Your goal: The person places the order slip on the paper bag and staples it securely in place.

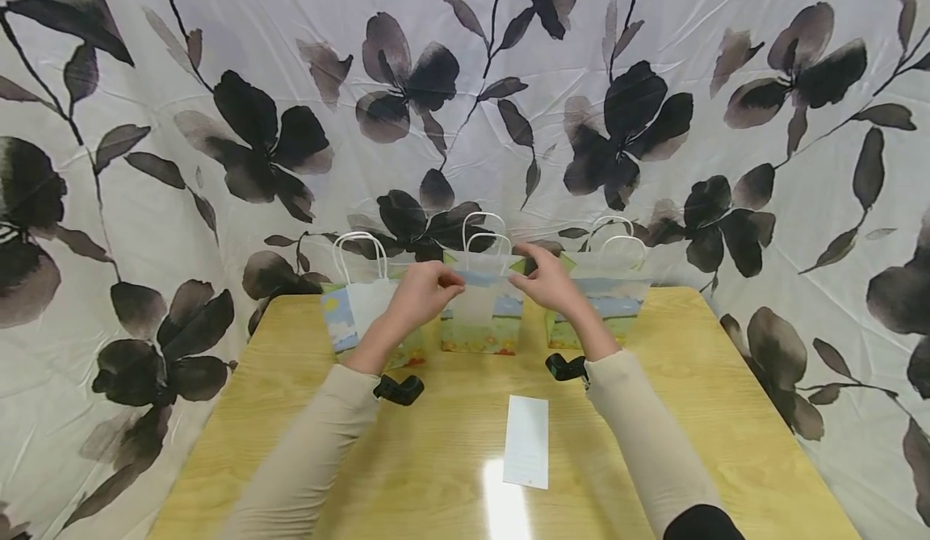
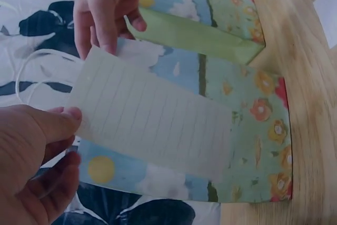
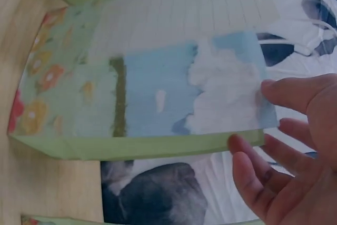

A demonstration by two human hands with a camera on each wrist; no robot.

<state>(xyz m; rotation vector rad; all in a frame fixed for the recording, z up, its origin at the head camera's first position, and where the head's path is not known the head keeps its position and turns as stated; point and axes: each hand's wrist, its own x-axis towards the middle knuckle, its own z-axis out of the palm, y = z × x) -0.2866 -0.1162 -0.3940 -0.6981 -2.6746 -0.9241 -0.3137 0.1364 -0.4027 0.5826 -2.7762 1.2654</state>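
Observation:
My left hand (image 1: 424,290) pinches a pale lined sheet of paper (image 2: 152,114) near its upper end between thumb and fingers. The sheet lies against the front of the middle paper bag (image 1: 501,338), which has white rope handles and a printed sky, meadow and flowers. On the bag's right side my right hand (image 1: 546,280) holds the top edge, its thumb (image 3: 271,92) on the front and the other fingers around the green side. The sheet covers part of the bag's front.
A similar bag with a white sheet on its front (image 1: 366,304) stands at the left, another bag (image 1: 599,307) at the right. A white slip of paper (image 1: 526,443) lies on the wooden table (image 1: 436,459) nearer me. Behind hangs a flowered cloth (image 1: 508,104).

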